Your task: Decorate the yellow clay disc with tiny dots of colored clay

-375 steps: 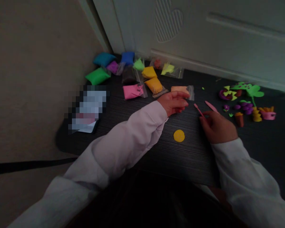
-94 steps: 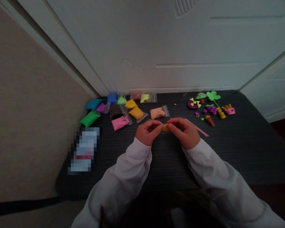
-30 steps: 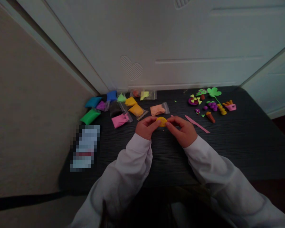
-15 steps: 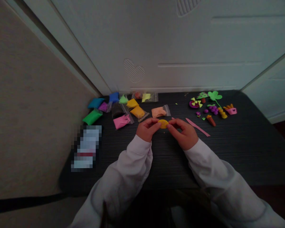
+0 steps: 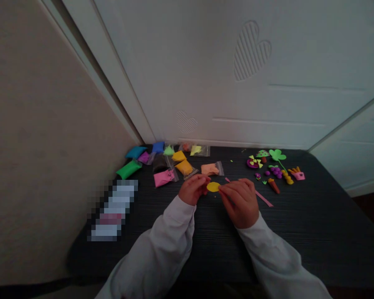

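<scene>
A flat yellow clay disc [image 5: 213, 187] is held just above the dark table, between my two hands. My left hand [image 5: 191, 190] has its fingers curled at the disc's left edge. My right hand [image 5: 240, 202] pinches the right edge between thumb and fingertips. Beyond the hands lies a bag of peach clay [image 5: 210, 169]. A pink clay knife [image 5: 264, 198] rests on the table, partly hidden behind my right hand, and the tip of another pink tool [image 5: 227, 180] shows between the hands.
Several bags of coloured clay, among them a pink one [image 5: 163, 177] and a green one [image 5: 129, 169], lie at the back left. A blurred-out phone [image 5: 115, 211] is at the left edge. Small clay models, including purple grapes [image 5: 276, 172], stand at right. A white door [image 5: 162, 62] rises behind the table [image 5: 212, 245].
My view has tilted upward, so the table sits lower. The right hand has turned, its back now more upward, and the disc shows its flat face more.
</scene>
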Available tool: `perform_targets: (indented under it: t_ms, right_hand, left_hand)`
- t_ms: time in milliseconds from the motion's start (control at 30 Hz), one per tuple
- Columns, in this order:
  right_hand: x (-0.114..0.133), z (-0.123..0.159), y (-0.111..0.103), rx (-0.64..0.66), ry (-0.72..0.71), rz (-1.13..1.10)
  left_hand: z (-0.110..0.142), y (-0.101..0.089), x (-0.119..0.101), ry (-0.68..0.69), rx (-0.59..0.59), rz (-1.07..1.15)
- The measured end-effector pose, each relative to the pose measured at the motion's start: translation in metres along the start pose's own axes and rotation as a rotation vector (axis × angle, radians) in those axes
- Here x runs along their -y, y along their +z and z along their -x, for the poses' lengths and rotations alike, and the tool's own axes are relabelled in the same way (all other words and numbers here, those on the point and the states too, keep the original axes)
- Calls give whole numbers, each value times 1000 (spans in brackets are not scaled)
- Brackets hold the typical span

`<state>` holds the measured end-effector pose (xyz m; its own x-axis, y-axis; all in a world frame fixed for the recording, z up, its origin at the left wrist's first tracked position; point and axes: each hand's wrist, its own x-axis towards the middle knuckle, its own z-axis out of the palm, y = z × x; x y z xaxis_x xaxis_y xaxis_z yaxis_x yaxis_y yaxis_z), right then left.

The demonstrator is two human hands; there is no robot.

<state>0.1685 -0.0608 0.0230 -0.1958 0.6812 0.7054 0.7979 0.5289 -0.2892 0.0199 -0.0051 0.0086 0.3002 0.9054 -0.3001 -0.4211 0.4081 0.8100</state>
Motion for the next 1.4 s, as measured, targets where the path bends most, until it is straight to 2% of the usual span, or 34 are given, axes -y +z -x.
perform_targets:
  t_ms: [233,333,433,533,633,700,933,1233,1400]
  right_hand:
    - [0,2,3,3,-22,-37]
    - [2,1,2,-1,30,-109]
    - [2,1,1,-8,191,-258]
    - [-2,0,3,6,450,-492]
    - [-6,0,7,58,688,-703]
    - [-7,-1,8,96,753,-762]
    - [-7,-2,10,126,817,-822]
    - [-8,1,11,81,789,-695]
    - [-10,1,11,99,788,-684]
  left_hand:
    - [2,-3,-3,4,17,54]
    - [2,-4,-4,31,49,32]
    - [1,-5,-2,52,91,-6]
    - [-1,-7,3,114,104,-89]
    - [-3,-9,9,163,81,-213]
    - [-3,-8,11,169,45,-269]
    - [-3,-4,10,175,-26,-273]
    - [3,0,7,173,3,-327]
    - [5,5,3,172,-56,-363]
